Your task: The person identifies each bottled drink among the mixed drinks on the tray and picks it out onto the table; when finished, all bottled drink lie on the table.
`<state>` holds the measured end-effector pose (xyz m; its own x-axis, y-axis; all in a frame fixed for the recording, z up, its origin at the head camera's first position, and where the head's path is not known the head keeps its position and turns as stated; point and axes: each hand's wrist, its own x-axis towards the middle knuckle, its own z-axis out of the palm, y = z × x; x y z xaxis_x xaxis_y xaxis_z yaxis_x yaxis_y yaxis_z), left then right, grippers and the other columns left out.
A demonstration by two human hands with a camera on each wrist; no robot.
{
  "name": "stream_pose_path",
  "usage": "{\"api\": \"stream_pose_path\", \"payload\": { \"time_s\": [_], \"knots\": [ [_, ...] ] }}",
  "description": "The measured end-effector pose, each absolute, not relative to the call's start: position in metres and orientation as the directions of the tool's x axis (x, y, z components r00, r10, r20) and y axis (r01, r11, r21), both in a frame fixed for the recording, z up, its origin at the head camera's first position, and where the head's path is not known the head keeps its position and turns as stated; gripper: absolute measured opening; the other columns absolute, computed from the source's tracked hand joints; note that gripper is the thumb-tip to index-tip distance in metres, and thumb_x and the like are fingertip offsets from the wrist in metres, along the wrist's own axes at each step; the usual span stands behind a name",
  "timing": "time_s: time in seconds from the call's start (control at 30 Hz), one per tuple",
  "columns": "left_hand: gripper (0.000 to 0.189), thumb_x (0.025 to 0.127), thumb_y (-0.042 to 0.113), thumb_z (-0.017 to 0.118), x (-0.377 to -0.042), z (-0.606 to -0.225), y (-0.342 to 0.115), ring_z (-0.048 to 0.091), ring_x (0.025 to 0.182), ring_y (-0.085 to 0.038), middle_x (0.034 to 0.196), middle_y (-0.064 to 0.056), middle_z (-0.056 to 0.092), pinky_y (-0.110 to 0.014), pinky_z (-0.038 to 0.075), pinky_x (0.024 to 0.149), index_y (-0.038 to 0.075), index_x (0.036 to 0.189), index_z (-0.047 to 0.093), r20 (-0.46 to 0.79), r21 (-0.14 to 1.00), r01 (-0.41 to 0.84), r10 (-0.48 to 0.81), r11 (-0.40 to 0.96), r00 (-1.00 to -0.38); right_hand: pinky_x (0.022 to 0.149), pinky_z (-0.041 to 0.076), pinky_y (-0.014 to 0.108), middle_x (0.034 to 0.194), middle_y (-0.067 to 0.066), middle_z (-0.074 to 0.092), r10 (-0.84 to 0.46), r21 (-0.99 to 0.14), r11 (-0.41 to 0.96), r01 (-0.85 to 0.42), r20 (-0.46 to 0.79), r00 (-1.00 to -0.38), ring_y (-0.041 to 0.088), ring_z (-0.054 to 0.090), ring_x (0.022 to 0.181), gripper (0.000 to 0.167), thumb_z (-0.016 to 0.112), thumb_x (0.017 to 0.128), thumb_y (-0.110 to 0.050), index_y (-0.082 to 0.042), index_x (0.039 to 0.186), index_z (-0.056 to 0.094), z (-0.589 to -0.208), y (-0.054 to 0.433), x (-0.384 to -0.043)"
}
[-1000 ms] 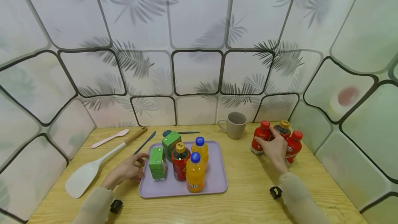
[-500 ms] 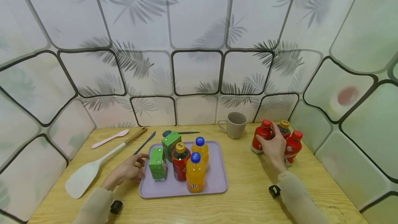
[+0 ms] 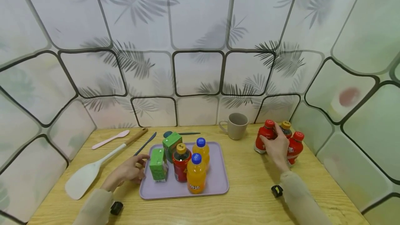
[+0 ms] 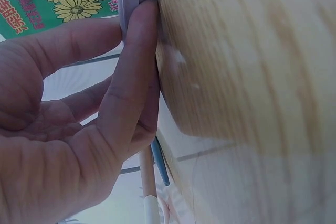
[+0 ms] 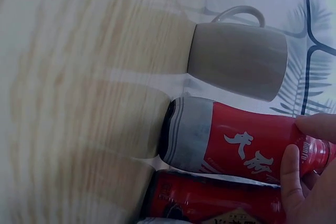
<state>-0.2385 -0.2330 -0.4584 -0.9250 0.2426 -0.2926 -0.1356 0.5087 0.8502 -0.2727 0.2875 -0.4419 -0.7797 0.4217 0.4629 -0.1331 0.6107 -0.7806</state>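
Note:
My left hand [image 3: 129,169] pinches the left rim of a lilac tray [image 3: 215,180], thumb and fingertips at its edge in the left wrist view. On the tray stand two green drink cartons [image 3: 158,165], a dark red bottle with a yellow cap [image 3: 181,164] and two orange soda bottles with blue caps [image 3: 196,176]. At the far right, my right hand [image 3: 278,148] grips a red bottle with a red cap [image 5: 247,142] near its neck. It stands upright beside another yellow-capped bottle [image 3: 285,127], partly hidden by the hand. A second red-capped bottle [image 3: 295,147] stands to the right.
A grey mug [image 3: 237,126] is by the back wall, left of the gripped bottle. To the left lie a white turner [image 3: 84,176] with a wooden handle, a pink spoon [image 3: 110,139] and a blue knife [image 3: 146,143]. A dark blue utensil [image 3: 187,133] lies behind the tray.
My right hand has shifted the red bottle slightly back and to the right, closer to the yellow-capped bottle. The left hand and the tray have stayed in place.

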Motion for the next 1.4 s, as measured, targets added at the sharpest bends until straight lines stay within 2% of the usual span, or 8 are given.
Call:
{"api": "stream_pose_path", "payload": {
  "time_s": [0.17,0.33,0.53,0.63,0.8,0.97,1.13,1.4],
  "knots": [
    [0.071,0.074,-0.013,0.062,-0.239,-0.460,-0.233,0.057,0.076,-0.024,0.114,-0.021,0.047,-0.037,0.059,0.060,0.000,0.140,0.041,-0.290,0.853,-0.131,0.250,0.505,-0.924,0.093,0.052,0.051,0.131,0.023,0.061,0.428,-0.768,0.625,-0.135,0.483,-0.764,0.039,0.061,0.113,0.071,0.077,0.078,-0.004,-0.007,0.144,0.049,-0.442,0.288,-0.273],
    [0.072,0.073,-0.012,0.062,-0.239,-0.460,-0.234,0.057,0.078,-0.024,0.113,-0.021,0.047,-0.037,0.059,0.060,0.000,0.141,0.041,-0.292,0.854,-0.134,0.250,0.503,-0.923,0.083,0.053,0.036,0.130,0.021,0.062,0.435,-0.758,0.641,-0.121,0.488,-0.756,0.035,0.065,0.103,0.071,0.077,0.078,-0.005,-0.008,0.143,0.050,-0.442,0.287,-0.272],
    [0.072,0.073,-0.012,0.062,-0.240,-0.461,-0.234,0.057,0.080,-0.024,0.114,-0.021,0.047,-0.037,0.058,0.060,0.000,0.141,0.041,-0.294,0.850,-0.137,0.245,0.508,-0.924,0.088,0.054,0.045,0.133,0.020,0.060,0.437,-0.766,0.631,-0.122,0.481,-0.760,0.036,0.065,0.104,0.070,0.077,0.079,-0.005,-0.008,0.144,0.049,-0.442,0.288,-0.271],
    [0.072,0.074,-0.012,0.062,-0.240,-0.460,-0.234,0.057,0.080,-0.024,0.115,-0.022,0.047,-0.038,0.059,0.061,0.000,0.141,0.041,-0.293,0.851,-0.137,0.242,0.508,-0.925,0.080,0.054,0.024,0.133,0.019,0.060,0.441,-0.761,0.639,-0.113,0.482,-0.757,0.034,0.067,0.095,0.070,0.077,0.079,-0.006,-0.009,0.143,0.050,-0.442,0.288,-0.271],
    [0.073,0.074,-0.012,0.063,-0.240,-0.461,-0.233,0.058,0.080,-0.024,0.116,-0.022,0.047,-0.038,0.059,0.061,0.000,0.142,0.040,-0.298,0.846,-0.143,0.233,0.513,-0.926,0.063,0.034,-0.003,0.133,0.020,0.060,0.444,-0.752,0.650,-0.107,0.491,-0.749,0.032,0.066,0.082,0.070,0.078,0.079,-0.006,-0.008,0.143,0.050,-0.442,0.288,-0.270],
    [0.073,0.074,-0.012,0.063,-0.241,-0.461,-0.234,0.057,0.083,-0.025,0.115,-0.022,0.047,-0.038,0.059,0.061,0.000,0.142,0.040,-0.297,0.848,-0.139,0.241,0.512,-0.924,0.063,0.035,-0.004,0.133,0.018,0.060,0.450,-0.764,0.635,-0.114,0.485,-0.750,0.027,0.066,0.082,0.069,0.078,0.079,-0.006,-0.007,0.142,0.051,-0.441,0.287,-0.268],
    [0.071,0.074,-0.012,0.063,-0.241,-0.461,-0.234,0.057,0.083,-0.025,0.114,-0.020,0.048,-0.038,0.059,0.062,0.001,0.140,0.042,-0.303,0.847,-0.152,0.227,0.509,-0.926,0.065,0.041,-0.003,0.131,0.017,0.062,0.476,-0.812,0.567,-0.141,0.462,-0.749,0.009,0.064,0.081,0.066,0.078,0.080,-0.006,-0.009,0.141,0.053,-0.438,0.287,-0.265],
    [0.071,0.074,-0.012,0.063,-0.240,-0.460,-0.234,0.058,0.083,-0.025,0.115,-0.022,0.048,-0.039,0.060,0.062,0.000,0.140,0.041,-0.295,0.851,-0.138,0.244,0.507,-0.924,0.070,0.045,-0.002,0.121,0.014,0.064,0.509,-0.822,0.518,-0.235,0.517,-0.688,0.019,0.062,0.102,0.056,0.076,0.081,-0.002,-0.008,0.134,0.060,-0.436,0.285,-0.260]
  ]
}}
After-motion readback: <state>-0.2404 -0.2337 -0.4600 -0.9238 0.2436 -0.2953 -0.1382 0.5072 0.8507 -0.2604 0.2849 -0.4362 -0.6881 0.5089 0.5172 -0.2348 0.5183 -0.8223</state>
